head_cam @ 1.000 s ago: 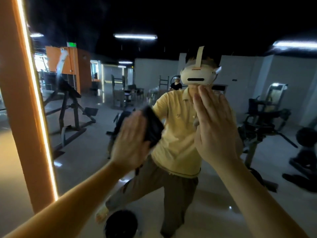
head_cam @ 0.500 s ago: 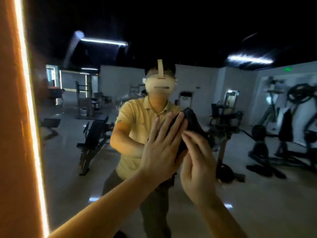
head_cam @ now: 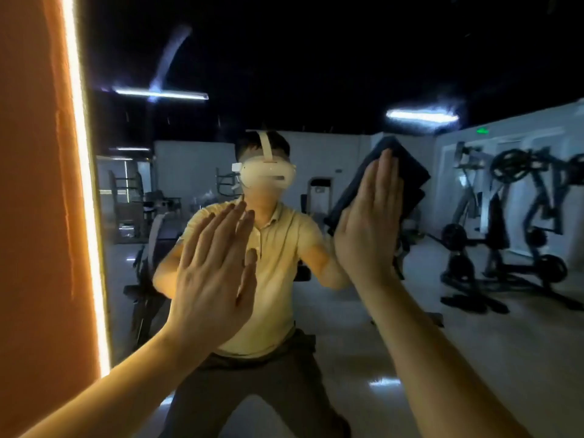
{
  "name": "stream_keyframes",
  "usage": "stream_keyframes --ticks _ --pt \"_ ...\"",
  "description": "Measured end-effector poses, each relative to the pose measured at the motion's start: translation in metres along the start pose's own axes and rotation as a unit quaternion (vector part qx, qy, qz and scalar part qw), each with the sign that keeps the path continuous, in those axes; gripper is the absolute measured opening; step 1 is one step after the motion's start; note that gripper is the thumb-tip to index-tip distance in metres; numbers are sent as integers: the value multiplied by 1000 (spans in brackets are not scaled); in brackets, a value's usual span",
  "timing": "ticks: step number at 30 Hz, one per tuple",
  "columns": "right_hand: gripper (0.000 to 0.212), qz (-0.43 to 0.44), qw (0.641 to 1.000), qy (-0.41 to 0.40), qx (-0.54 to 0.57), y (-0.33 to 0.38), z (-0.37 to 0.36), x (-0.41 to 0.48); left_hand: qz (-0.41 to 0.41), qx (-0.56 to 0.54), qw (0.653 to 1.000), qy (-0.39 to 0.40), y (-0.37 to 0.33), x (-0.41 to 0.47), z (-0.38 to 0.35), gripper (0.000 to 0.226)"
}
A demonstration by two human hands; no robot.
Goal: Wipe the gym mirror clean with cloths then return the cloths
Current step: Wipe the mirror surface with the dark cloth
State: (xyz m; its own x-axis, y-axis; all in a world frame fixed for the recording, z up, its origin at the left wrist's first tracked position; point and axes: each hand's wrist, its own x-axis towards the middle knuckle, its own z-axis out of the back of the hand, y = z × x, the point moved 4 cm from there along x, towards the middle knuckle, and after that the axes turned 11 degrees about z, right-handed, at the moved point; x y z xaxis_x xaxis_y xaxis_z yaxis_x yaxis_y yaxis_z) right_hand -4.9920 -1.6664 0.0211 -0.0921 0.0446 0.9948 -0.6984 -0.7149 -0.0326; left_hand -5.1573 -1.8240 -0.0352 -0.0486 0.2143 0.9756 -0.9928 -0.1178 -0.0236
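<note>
cloth (head_cam: 410, 181) moved, now under right hand (head_cam: 368, 229)

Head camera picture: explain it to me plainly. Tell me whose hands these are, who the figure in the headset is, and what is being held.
The camera sits on a person's head, so the two arms reaching in from below are their own. They face a big mirror. The figure in the yellow shirt and headset is their reflection, and the gym machines are reflected too. The right hand presses a dark cloth flat against the glass with straight fingers. The left hand is open and holds nothing. A lit strip runs down the mirror's left edge.
</note>
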Motion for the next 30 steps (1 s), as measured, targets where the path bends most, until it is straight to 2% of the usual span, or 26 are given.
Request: stream_keyframes --ticks 2,4,5,6,7,9,12,14,16,18,20,23,24,25,27,30 --pt "60 95 995 27 33 57 -19 -14 49 -27 998 -32 4 -10 2 57" --pt "59 263 961 84 29 91 -32 -42 63 -27 996 -52 5 -21 1 55" --pt "60 321 942 95 8 84 -34 -52 51 -12 997 -51 2 -26 -3 54" --pt "59 328 941 85 -10 62 -32 -54 37 10 998 -40 -1 -30 -10 54" --pt "60 290 954 71 -25 32 -28 -55 29 35 999 -25 -4 -33 -18 56" --pt "61 152 986 48 -45 -45 -16 -59 21 88 996 3 -9 -40 -36 67" --pt "63 -26 998 31 -57 -129 6 -75 13 127 992 6 -9 -48 -54 79" --pt "65 -102 993 14 -48 -135 10 -79 7 134 991 0 -5 -48 -57 80" --pt "65 -121 992 -7 -29 -105 7 -74 0 125 992 -6 -3 -46 -56 77" --pt "63 -49 999 -10 -16 -52 -5 -72 -4 110 994 -21 0 -46 -50 71" --pt "62 80 997 1 -7 9 -22 -84 0 103 994 -45 6 -54 -42 68" --pt "62 315 947 62 -11 68 -41 -130 -5 129 990 -57 13 -76 -38 64" --pt "62 363 928 79 -24 68 -44 -143 -8 140 989 -51 13 -83 -41 63" --pt "62 373 923 84 -36 57 -43 -151 -8 146 988 -41 14 -89 -45 64" --pt "63 289 953 69 -61 14 -35 -154 0 155 988 -19 14 -93 -52 70" --pt "67 66 994 38 -73 -60 -20 -147 -2 179 984 -2 17 -95 -61 82"
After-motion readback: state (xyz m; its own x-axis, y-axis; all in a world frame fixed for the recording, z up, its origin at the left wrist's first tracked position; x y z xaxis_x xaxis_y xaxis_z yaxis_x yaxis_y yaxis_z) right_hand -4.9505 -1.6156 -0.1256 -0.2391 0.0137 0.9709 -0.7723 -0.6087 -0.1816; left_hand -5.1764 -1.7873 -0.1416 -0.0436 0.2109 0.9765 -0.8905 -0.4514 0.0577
